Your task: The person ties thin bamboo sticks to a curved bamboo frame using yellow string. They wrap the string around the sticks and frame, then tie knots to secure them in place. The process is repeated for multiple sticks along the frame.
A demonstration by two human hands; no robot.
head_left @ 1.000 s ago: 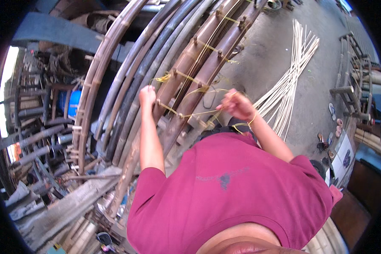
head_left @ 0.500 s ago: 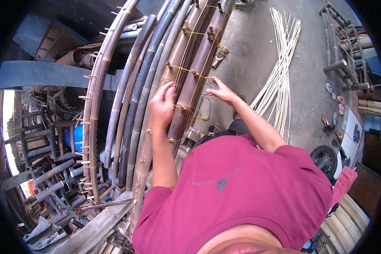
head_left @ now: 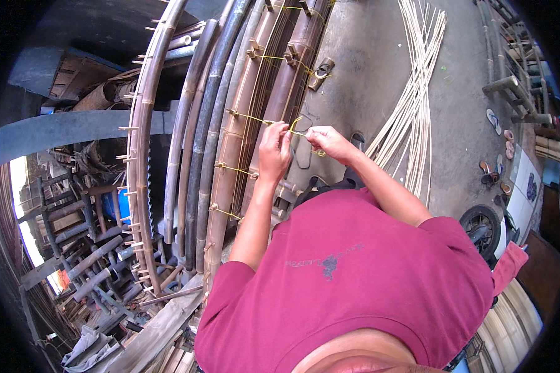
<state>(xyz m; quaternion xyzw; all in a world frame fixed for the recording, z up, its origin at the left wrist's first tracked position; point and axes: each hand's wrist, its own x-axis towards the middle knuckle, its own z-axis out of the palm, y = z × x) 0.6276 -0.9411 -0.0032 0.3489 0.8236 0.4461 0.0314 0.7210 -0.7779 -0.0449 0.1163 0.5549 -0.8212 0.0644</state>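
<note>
Two long brown bamboo pieces, the left (head_left: 246, 93) and the right (head_left: 302, 65), lie side by side, with thin strips between them. Yellow cord (head_left: 249, 116) crosses them in several places, looped around small wooden pegs (head_left: 253, 51). At the right piece's outer edge, my left hand (head_left: 275, 152) has its fingertips closed on the cord. Just beside it, my right hand (head_left: 331, 144) pinches the cord's loose end, drawn out to the right. A small yellow loop hangs below the right fingers. The fingers partly hide the knot.
Several dark bamboo poles (head_left: 202, 133) and a pegged pole (head_left: 144, 118) stand to the left. Jumbled bamboo frames (head_left: 93, 248) lie beyond. Thin pale strips (head_left: 410, 93) are on the floor at right. A short bamboo piece (head_left: 321, 73) lies near the work; sandals (head_left: 493, 121) and a wheel (head_left: 480, 231) are farther right.
My hands have come together at the cord by the right bamboo piece's edge. The left moved right; the right closed its fingers on the cord. The view has shifted slightly.
</note>
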